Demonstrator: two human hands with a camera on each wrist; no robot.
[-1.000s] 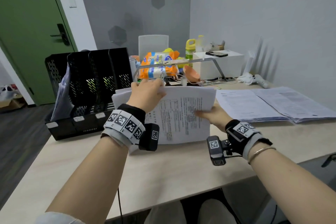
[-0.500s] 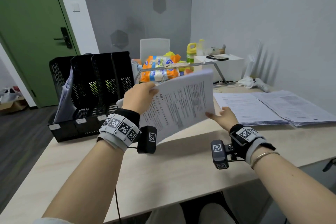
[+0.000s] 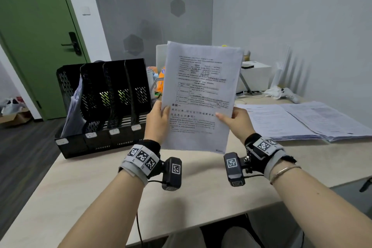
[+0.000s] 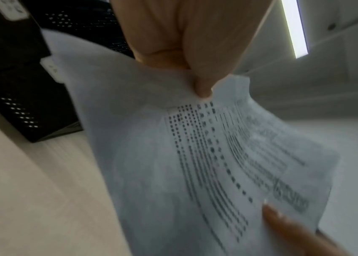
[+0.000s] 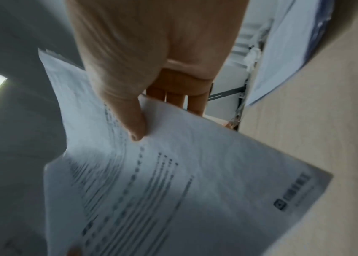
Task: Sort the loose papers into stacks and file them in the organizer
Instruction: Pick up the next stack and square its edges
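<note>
I hold a thin stack of printed white papers (image 3: 201, 94) upright above the table, printed side facing me. My left hand (image 3: 159, 119) pinches its left edge, thumb on the front. My right hand (image 3: 233, 121) pinches the right edge the same way. In the left wrist view the thumb presses the stack of papers (image 4: 195, 164); in the right wrist view the stack of papers (image 5: 184, 181) sits between thumb and fingers. The black mesh organizer (image 3: 104, 106) stands at the left of the table, with papers (image 3: 75, 104) leaning in its leftmost slot. Its other slots look empty.
More stacks of printed papers (image 3: 306, 121) lie flat on the right side of the light wooden table (image 3: 100, 197). A white box (image 3: 255, 74), snack bags and a white controller (image 3: 285, 93) sit at the back. A green door (image 3: 34, 36) is to the left.
The stack was lying nearly flat on the table; both hands have lifted it and turned it upright to face me. My right hand has shifted to grip the right edge.
</note>
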